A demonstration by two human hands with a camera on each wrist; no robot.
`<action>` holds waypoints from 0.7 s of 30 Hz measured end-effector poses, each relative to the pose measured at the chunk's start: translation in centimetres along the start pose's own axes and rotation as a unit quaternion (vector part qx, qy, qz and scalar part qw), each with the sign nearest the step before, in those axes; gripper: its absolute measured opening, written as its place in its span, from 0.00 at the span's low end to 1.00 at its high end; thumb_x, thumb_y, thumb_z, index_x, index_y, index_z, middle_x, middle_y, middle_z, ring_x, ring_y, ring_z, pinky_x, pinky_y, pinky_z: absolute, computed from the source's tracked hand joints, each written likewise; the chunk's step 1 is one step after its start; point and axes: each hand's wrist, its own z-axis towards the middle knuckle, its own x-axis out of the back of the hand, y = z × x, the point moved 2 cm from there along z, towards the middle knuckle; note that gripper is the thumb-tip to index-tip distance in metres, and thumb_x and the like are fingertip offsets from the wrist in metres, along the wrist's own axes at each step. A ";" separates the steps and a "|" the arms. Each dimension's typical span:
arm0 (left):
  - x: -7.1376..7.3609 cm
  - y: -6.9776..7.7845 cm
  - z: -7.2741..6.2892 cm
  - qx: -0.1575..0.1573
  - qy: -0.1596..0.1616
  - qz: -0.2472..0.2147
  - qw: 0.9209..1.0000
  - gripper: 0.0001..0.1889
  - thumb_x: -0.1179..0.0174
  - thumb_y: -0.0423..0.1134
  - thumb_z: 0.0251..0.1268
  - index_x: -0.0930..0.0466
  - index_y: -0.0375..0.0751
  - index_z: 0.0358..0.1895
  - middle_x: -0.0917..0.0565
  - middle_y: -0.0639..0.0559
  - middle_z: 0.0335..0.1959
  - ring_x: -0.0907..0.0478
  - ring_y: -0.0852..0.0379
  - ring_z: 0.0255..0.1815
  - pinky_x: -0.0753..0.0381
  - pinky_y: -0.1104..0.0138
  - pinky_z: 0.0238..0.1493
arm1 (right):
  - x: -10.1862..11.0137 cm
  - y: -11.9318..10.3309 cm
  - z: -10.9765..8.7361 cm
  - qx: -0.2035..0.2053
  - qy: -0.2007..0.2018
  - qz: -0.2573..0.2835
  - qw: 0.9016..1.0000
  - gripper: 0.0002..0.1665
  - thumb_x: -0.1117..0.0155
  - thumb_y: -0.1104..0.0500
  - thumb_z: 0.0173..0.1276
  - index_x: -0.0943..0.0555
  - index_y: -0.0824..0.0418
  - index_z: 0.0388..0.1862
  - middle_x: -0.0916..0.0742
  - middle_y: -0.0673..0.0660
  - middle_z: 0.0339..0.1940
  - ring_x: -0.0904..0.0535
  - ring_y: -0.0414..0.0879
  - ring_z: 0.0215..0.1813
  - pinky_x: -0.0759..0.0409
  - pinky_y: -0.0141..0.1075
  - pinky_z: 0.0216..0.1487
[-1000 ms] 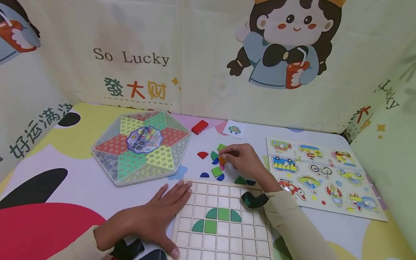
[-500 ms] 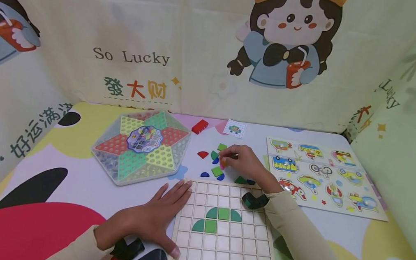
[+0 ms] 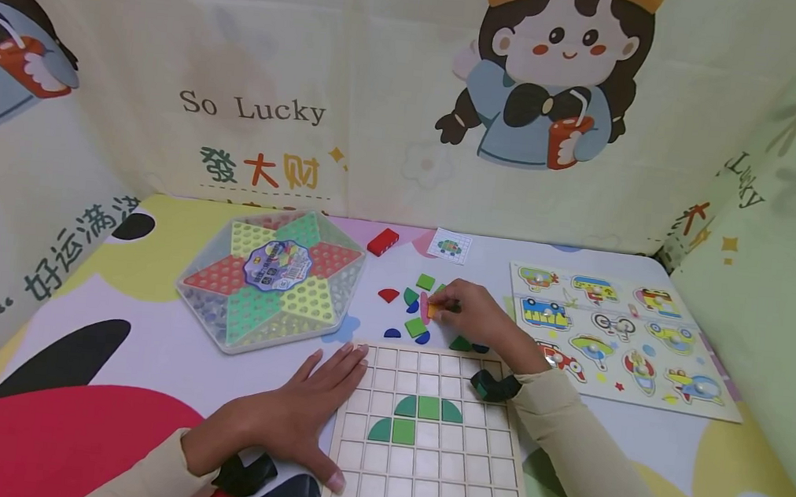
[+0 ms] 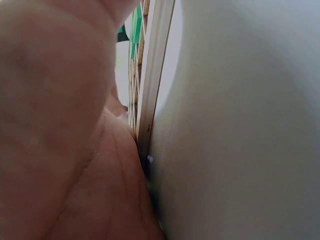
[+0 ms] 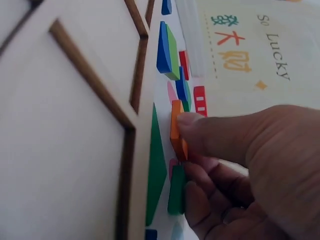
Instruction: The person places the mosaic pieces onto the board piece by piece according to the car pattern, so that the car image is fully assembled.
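In the head view my right hand is over the loose pieces behind the grid board. Its thumb and fingers pinch a small orange piece, seen close in the right wrist view. A dark green piece is by the lower fingers; whether they hold it I cannot tell. Left of the fingertips lies a pink piece. My left hand rests with spread fingers along the board's left edge. Green squares and dark green quarter-rounds sit in the board's cells. The left wrist view is mostly palm.
Loose pieces surround the right hand, among them a red one and a green square. Farther back are a red block and a pattern card. A hexagonal game box stands left, a vehicle puzzle board right.
My right hand has drawn slightly to the right with the orange piece, and more of the pink piece shows. The left hand and the board have stayed put.
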 end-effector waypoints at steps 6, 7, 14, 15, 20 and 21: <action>0.1 0.1 0.1 0.005 -0.004 -0.001 1.000 0.69 0.37 0.77 0.41 0.65 0.44 0.79 0.71 0.54 0.79 0.79 0.55 0.76 0.76 0.45 0.69 | -0.1 -0.3 -0.1 -0.004 -0.007 -0.024 1.000 0.16 0.35 0.67 0.67 0.17 0.65 0.54 0.21 0.57 0.47 0.26 0.49 0.45 0.25 0.37 0.46; 0.1 0.1 0.1 0.005 -0.004 -0.002 1.000 0.69 0.37 0.77 0.41 0.65 0.44 0.79 0.71 0.54 0.79 0.79 0.55 0.76 0.76 0.45 0.69 | -0.1 -0.3 -0.1 -0.001 -0.007 -0.030 1.000 0.17 0.35 0.67 0.67 0.17 0.66 0.54 0.21 0.57 0.47 0.26 0.49 0.45 0.25 0.37 0.46; 0.0 0.1 0.0 0.003 -0.003 -0.004 1.000 0.69 0.36 0.77 0.41 0.65 0.43 0.79 0.70 0.53 0.79 0.79 0.55 0.76 0.76 0.45 0.69 | -0.4 -0.4 -0.2 -0.009 0.003 -0.038 0.999 0.13 0.34 0.66 0.67 0.16 0.63 0.50 0.18 0.54 0.43 0.25 0.48 0.43 0.23 0.38 0.47; 0.0 0.1 0.0 0.002 -0.002 -0.003 1.000 0.69 0.36 0.77 0.41 0.65 0.43 0.79 0.70 0.53 0.79 0.79 0.55 0.76 0.76 0.45 0.69 | -0.4 -0.4 -0.2 -0.010 0.008 -0.032 0.999 0.12 0.34 0.67 0.66 0.15 0.62 0.48 0.17 0.53 0.42 0.25 0.48 0.43 0.23 0.38 0.48; 0.0 0.1 -0.1 0.001 0.001 0.000 1.000 0.69 0.37 0.77 0.41 0.65 0.43 0.79 0.70 0.53 0.79 0.79 0.54 0.76 0.75 0.44 0.69 | 0.0 -0.6 -0.6 0.011 0.028 -0.007 1.000 0.09 0.36 0.69 0.67 0.14 0.62 0.43 0.14 0.53 0.40 0.23 0.48 0.43 0.22 0.40 0.49; 0.0 0.1 -0.1 0.001 0.001 0.001 1.000 0.69 0.37 0.77 0.41 0.65 0.43 0.79 0.70 0.53 0.79 0.79 0.55 0.76 0.75 0.44 0.69 | 0.1 -0.7 -0.6 0.015 0.031 -0.002 0.999 0.09 0.36 0.69 0.67 0.13 0.62 0.44 0.14 0.53 0.41 0.23 0.48 0.43 0.22 0.40 0.48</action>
